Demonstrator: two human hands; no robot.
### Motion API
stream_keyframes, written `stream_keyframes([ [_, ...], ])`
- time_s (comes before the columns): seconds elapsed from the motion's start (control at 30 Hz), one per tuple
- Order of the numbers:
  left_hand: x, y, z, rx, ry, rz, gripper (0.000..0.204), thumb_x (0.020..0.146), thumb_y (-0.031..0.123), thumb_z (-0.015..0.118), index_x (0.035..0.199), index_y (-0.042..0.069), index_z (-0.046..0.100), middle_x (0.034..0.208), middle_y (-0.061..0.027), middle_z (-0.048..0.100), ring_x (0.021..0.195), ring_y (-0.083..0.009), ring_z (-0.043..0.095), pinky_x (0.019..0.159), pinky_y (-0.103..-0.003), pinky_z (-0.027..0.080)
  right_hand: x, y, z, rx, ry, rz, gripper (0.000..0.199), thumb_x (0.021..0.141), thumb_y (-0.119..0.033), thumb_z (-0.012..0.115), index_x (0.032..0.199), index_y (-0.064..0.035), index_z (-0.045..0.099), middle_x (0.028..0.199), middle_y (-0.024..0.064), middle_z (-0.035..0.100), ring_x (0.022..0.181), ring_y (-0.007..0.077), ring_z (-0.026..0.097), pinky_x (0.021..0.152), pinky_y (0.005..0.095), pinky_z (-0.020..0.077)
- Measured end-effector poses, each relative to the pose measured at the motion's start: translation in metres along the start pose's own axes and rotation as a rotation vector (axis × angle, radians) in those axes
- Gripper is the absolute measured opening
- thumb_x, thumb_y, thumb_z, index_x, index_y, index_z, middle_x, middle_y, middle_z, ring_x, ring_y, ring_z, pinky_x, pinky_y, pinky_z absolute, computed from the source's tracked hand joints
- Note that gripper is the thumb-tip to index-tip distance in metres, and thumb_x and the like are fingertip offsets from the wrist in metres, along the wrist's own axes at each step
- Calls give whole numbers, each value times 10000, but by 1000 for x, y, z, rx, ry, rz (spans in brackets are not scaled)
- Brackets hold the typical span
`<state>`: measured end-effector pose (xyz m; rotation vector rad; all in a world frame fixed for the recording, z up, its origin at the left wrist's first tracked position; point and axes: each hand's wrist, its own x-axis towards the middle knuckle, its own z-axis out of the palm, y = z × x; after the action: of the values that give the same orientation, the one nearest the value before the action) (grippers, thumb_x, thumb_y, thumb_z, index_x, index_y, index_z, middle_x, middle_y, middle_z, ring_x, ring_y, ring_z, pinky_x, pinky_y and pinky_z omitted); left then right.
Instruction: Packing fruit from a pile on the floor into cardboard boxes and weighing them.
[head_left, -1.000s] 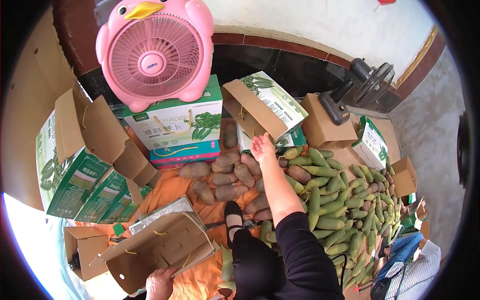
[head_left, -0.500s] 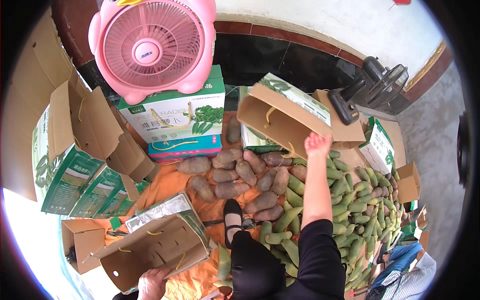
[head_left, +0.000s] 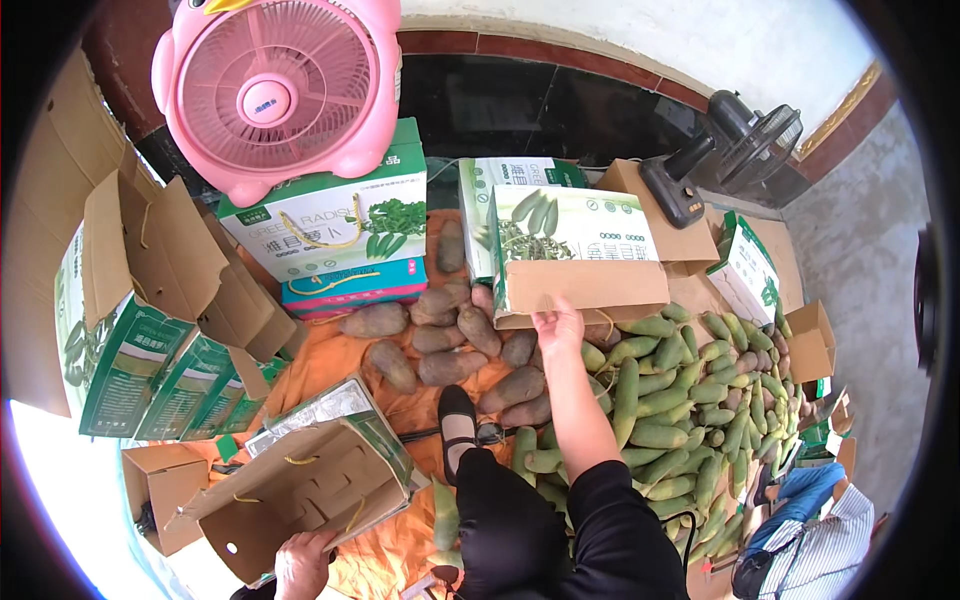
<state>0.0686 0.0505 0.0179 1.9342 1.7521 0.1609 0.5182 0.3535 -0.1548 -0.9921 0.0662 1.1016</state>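
Note:
My left hand (head_left: 303,562) is closed on the near edge of an open cardboard carton (head_left: 290,505) at the lower left. Yellow cord handles show inside that carton, and its bottom looks bare. My right hand (head_left: 560,330) reaches forward, with its fingers closed at the brown flap edge of a second carton (head_left: 575,225). This one is tilted, its white and green printed side facing up; its inside is hidden. Dark brownish root vegetables (head_left: 450,368) lie left of my right hand. Long green radishes (head_left: 660,400) are heaped to its right.
A pink fan (head_left: 280,95) stands on a printed carton (head_left: 330,215) at the back left. More open cartons (head_left: 150,330) are lined up on the left. A black fan (head_left: 740,150) is at the back right. Another person (head_left: 815,525) is at the lower right. My foot (head_left: 457,430) rests on orange cloth.
My right hand has moved left and toward me, turning the second carton so its printed side faces up and its opening no longer shows. My left hand and its carton have barely shifted.

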Motion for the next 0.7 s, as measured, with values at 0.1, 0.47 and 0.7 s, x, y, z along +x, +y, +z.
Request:
stream_keyframes([
  [0.1,-3,-5,0,19,1,-4,203,742,55,587,921,77,679,822,-102,663,779,-318,632,709,-406,515,-27,0,31,-25,59,-65,465,877,-5,569,1274,-171,392,1197,50,556,988,237,600,759,485,491],
  [0.47,-1,-1,0,26,-8,2,200,762,88,630,954,99,681,819,-101,656,783,-320,628,707,-416,515,-77,-82,88,-273,-92,-307,340,894,-34,534,1215,-117,458,1028,34,617,846,163,618,653,361,509],
  [0.7,-11,-12,-4,58,-46,-49,259,730,81,644,984,123,672,847,-94,657,810,-312,632,733,-410,518,-4,-112,115,-403,-228,-421,416,873,-54,538,1282,-63,462,1086,57,604,907,146,606,675,313,500],
])
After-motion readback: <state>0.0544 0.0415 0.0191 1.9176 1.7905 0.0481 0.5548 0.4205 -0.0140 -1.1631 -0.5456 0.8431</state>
